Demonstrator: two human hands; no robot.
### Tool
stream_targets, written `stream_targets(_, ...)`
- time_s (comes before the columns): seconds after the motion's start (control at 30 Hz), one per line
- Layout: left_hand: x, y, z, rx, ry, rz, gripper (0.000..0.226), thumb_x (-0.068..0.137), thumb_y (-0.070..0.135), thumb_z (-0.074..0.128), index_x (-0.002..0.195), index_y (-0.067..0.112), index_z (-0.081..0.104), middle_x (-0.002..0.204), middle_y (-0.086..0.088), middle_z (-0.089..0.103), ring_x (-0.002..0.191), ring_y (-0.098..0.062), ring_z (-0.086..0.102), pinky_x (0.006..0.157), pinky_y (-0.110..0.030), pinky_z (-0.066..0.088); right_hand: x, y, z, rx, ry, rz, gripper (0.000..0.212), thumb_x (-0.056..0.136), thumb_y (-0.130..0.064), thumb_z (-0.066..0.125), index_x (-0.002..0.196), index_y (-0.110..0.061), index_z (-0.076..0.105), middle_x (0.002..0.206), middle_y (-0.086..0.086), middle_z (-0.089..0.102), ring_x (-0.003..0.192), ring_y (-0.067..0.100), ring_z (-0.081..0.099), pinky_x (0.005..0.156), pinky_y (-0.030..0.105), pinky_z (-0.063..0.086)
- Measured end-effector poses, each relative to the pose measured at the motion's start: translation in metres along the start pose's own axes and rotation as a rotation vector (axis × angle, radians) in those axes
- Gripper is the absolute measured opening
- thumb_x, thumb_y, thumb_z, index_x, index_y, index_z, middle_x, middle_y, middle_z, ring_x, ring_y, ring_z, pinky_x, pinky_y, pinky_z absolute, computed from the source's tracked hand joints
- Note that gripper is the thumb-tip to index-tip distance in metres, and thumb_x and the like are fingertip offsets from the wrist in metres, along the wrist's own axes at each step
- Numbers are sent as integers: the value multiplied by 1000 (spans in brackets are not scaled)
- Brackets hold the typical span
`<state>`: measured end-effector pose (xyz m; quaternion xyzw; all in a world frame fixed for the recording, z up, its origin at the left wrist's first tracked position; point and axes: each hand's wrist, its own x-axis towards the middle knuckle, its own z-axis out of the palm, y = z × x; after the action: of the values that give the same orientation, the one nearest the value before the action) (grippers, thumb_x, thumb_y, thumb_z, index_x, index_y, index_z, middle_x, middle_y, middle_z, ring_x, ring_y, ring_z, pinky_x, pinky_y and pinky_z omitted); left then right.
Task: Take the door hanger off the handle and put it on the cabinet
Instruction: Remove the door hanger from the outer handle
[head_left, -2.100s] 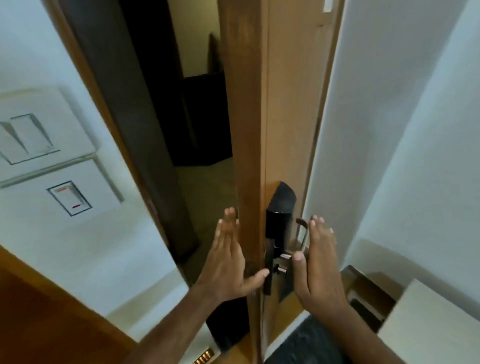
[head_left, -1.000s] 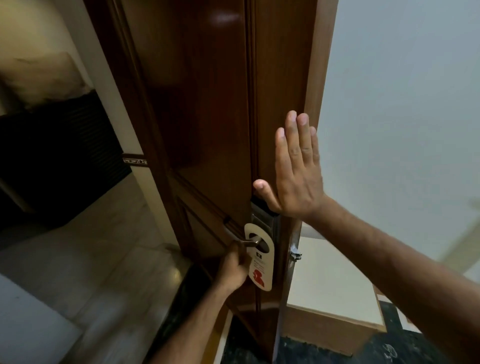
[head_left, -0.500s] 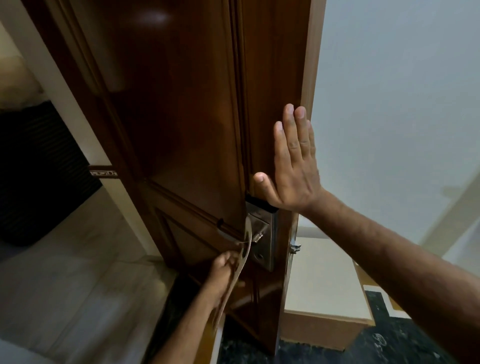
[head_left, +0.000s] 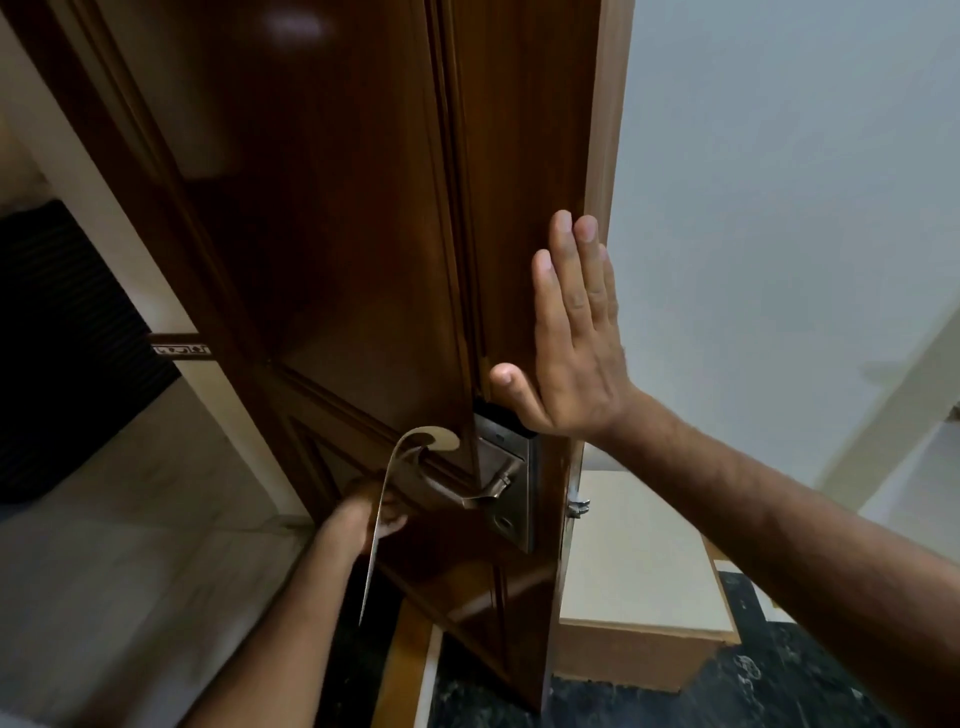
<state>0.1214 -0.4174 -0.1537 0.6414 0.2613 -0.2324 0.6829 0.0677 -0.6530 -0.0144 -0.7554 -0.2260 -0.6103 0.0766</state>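
A thin pale door hanger (head_left: 387, 483) is seen nearly edge-on, its hooked top bent over the outer end of the metal lever handle (head_left: 457, 491). My left hand (head_left: 371, 512) grips the hanger's middle from the left, just below the handle. My right hand (head_left: 574, 338) lies flat with fingers up against the edge of the dark wooden door (head_left: 363, 260), above the steel lock plate (head_left: 511, 483). The cabinet (head_left: 634, 561), with a cream top and wooden front, stands low behind the door edge on the right.
A pale tiled floor (head_left: 130, 571) spreads to the left outside the doorway, with a dark slatted panel (head_left: 62, 332) beyond. A white wall (head_left: 779, 208) rises on the right. Black marble flooring (head_left: 727, 696) lies below the cabinet.
The hanger has slid leftward along the lever from the lock plate to its outer end and turned edge-on, carried by my left hand. My right hand stays flat on the door edge.
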Motion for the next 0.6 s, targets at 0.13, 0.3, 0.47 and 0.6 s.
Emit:
stream_targets(0.13,-5,2,-26,145,316,325,38,102,34,44,97,2,63,79,-10,62,74,-25,60,73,-39,52,0,-10,0,98,59,53,82,98,-55,32,155,-4,3,165,16,-4,153,37,0,124,60,11)
stream_targets(0.3,-38,-24,-53,268,442,588,29,103,36,40,103,12,55,87,-13,69,76,-29,70,60,-37,57,4,-28,-8,318,109,222,82,98,-55,37,154,-4,4,151,46,10,149,47,2,123,62,11)
stream_targets(0.47,-69,-35,-64,212,479,664,20,104,28,40,111,13,51,96,-9,68,84,-23,69,60,-31,53,5,-46,-12,321,91,150,87,95,-59,37,155,-6,4,150,39,10,146,51,6,122,64,12)
stream_targets(0.6,-95,-37,-78,165,546,724,17,103,24,41,112,13,50,96,-7,67,82,-18,68,56,-25,50,7,-73,-15,340,89,131,88,95,-62,34,154,-2,7,151,39,12,148,48,4,121,64,11)
